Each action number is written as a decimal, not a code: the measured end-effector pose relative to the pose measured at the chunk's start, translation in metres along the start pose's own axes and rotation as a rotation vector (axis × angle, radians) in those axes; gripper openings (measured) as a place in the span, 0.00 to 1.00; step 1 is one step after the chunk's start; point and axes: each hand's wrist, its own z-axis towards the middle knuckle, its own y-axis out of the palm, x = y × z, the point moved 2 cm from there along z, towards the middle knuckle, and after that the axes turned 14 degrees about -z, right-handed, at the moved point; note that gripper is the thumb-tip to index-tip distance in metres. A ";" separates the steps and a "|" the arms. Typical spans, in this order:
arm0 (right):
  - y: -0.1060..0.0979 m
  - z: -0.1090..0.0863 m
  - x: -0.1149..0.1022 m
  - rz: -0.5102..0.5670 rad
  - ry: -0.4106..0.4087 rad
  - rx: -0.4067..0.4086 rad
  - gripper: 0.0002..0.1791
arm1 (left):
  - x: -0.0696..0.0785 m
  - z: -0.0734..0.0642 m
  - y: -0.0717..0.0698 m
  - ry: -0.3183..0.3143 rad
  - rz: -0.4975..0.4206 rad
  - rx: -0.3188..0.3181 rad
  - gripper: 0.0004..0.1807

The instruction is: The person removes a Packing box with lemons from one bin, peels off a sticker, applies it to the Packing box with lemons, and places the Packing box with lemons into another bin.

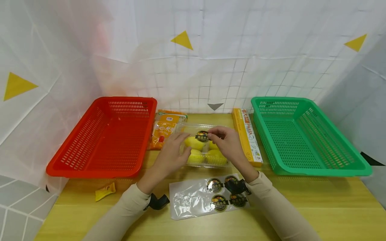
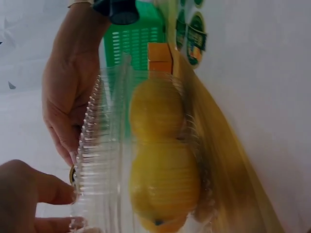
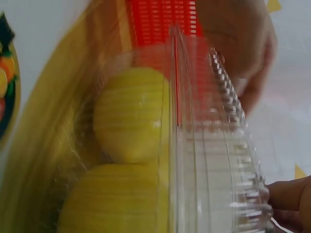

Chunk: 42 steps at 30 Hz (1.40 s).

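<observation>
A clear plastic clamshell box (image 1: 197,164) of yellow lemons (image 1: 195,143) stands closed in the middle of the table. Over its lid is a round black fruit sticker (image 1: 202,136), whose right edge my right hand (image 1: 227,142) pinches between thumb and forefinger. My left hand (image 1: 172,152) reaches in from the left, fingers loosely bent at the lid's left side. In the left wrist view, the left fingertips (image 2: 58,191) are right at the ribbed lid edge. The right wrist view has the right fingertips (image 3: 286,194) close to the lid's top. Nearer me lies a sticker sheet (image 1: 188,199) with several round stickers.
A red basket (image 1: 99,174) stands left, a green basket (image 1: 319,171) right. Behind the box's left side lies an orange snack bag (image 1: 163,129). A yellow pasta box (image 1: 247,137) lies beside the green basket. One small yellow packet (image 1: 105,191) is at front left.
</observation>
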 end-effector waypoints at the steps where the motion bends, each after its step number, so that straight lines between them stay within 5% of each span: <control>1: 0.000 0.001 0.001 -0.019 -0.001 0.001 0.05 | -0.001 0.000 0.000 -0.004 0.043 0.009 0.23; 11: -0.001 0.009 0.003 -0.137 -0.009 -0.047 0.05 | -0.001 -0.003 0.004 0.050 0.121 0.016 0.15; 20: -0.001 0.010 0.002 -0.205 -0.040 -0.066 0.05 | 0.002 -0.005 0.007 0.018 0.160 0.011 0.18; 28: 0.000 0.009 0.002 -0.227 -0.066 -0.042 0.05 | 0.006 -0.006 0.016 0.153 0.212 -0.033 0.23; 42: 0.001 0.007 0.001 -0.346 -0.110 -0.032 0.04 | -0.002 -0.009 0.023 0.243 0.309 -0.114 0.27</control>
